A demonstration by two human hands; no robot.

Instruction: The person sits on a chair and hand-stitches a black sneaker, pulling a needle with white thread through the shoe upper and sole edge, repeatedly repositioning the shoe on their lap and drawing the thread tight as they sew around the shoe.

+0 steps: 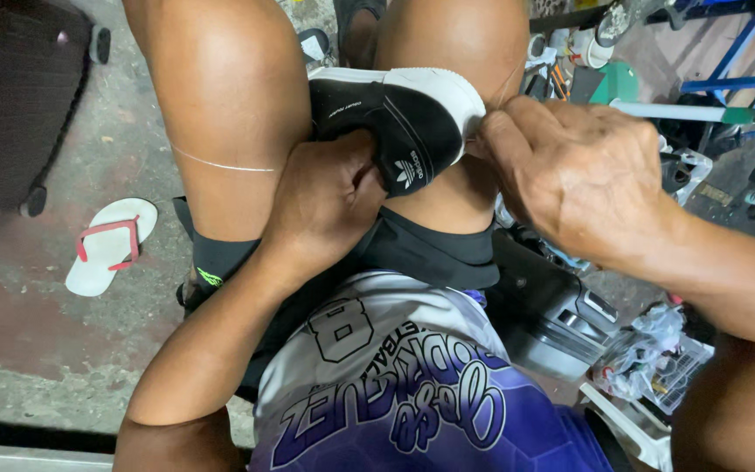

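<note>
Shoe (395, 122) wedged between knees (tight), left hand (325, 197) gripping heel, right hand (570, 175) pinching sole edge

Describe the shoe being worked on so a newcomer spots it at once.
Find the person's two bare knees at top centre; the shoe is wedged between them. The left hand grips it from below, the right hand pinches its edge. It is black with a white sole.
</note>
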